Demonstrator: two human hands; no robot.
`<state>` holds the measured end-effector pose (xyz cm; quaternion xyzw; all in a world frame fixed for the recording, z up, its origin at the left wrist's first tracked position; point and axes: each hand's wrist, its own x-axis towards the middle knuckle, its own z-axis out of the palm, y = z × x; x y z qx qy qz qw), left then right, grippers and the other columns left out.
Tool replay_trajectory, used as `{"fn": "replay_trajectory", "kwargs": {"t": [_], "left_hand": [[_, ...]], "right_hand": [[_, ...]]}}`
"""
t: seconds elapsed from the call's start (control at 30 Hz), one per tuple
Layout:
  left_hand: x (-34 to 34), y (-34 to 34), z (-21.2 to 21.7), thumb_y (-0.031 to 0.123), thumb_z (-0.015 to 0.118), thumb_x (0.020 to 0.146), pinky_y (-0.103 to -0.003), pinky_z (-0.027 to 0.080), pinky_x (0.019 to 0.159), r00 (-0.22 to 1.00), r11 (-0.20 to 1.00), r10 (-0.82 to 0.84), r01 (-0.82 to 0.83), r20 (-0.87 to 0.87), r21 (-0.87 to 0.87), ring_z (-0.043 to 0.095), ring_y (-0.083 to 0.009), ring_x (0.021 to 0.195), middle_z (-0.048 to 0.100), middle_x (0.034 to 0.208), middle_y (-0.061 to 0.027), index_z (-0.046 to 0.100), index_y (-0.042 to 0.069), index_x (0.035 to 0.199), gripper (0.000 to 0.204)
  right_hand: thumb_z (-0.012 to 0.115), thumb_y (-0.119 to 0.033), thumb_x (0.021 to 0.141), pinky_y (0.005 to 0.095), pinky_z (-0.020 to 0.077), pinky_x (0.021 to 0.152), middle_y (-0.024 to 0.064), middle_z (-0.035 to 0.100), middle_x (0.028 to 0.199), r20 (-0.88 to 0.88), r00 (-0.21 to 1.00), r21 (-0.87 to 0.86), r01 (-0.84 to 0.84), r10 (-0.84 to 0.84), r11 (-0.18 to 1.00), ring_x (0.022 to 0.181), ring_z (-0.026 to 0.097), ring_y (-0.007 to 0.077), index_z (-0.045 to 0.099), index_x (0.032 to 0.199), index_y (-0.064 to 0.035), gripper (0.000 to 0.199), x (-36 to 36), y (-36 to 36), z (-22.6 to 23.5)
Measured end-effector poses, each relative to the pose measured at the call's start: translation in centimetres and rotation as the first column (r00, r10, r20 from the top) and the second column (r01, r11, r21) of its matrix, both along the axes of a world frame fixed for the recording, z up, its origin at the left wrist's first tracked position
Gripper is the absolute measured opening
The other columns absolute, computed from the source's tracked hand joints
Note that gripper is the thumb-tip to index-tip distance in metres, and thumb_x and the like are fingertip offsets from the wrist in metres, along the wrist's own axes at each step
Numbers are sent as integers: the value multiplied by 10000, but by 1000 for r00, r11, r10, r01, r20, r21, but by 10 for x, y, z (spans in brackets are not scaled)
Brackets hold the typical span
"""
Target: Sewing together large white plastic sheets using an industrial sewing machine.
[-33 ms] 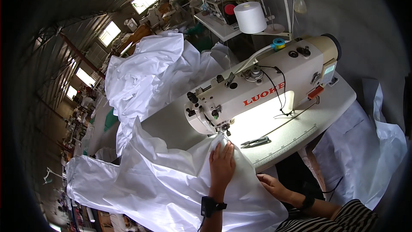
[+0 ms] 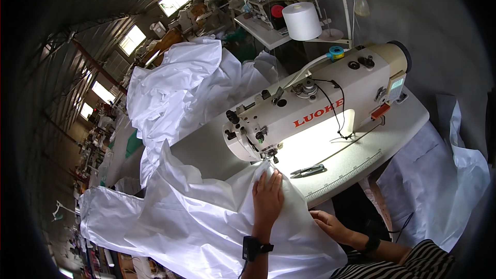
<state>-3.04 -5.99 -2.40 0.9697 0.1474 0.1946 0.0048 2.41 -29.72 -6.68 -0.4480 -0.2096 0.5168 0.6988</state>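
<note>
Both of my hands are on the white fabric (image 2: 206,217), a thin, slightly glossy sheet that lies crumpled and creased across the near edge of the sewing table (image 2: 408,119) and spills off to my left in big folds. My left hand (image 2: 267,199) lies flat and released on top of it, fingers straight and pointing toward the needle area, fingertips just short of the presser foot (image 2: 270,156). My right hand (image 2: 329,225) sits lower at the table's front edge, fingers loosely curled against the cloth's hem; whether it pinches the hem I cannot tell. One narrow corner of the fabric runs up under the head of the cream sewing machine (image 2: 315,108), where the lamp lights the bed brightly. Just right of that corner lie small thread snips (image 2: 308,171) beside a ruler strip (image 2: 346,175) on the table edge. More white cloth (image 2: 181,88) is heaped behind the machine, and a white thread cone (image 2: 301,20) stands above it. Compared with the earlier picture, nothing has shifted: hands, fabric and snips sit exactly as they did.
</note>
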Motion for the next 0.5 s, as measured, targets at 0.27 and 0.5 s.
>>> {"fn": "replay_trajectory", "kwargs": {"t": [0.27, 0.5], "left_hand": [[-1, -2, 1, 198, 517, 926, -484, 312, 1102, 999, 1000, -10, 11, 42, -21, 452, -311, 1314, 577, 1353, -50, 606, 89, 1259, 361], [-1, -2, 2, 186, 527, 918, -487, 312, 1107, 1000, 999, 10, -9, 22, -43, 458, -304, 1310, 592, 1332, -49, 620, 90, 1238, 347]], "right_hand": [[589, -126, 962, 326, 525, 869, 176, 659, 1111, 387, 916, -127, -65, 110, 990, 1011, 661, 234, 492, 1322, 28, 404, 0, -5, 25], [550, -138, 963, 415, 554, 772, 255, 663, 1018, 916, 400, -114, 211, 21, 971, 884, 677, 378, 432, 1374, 16, 455, -3, -14, 61]]}}
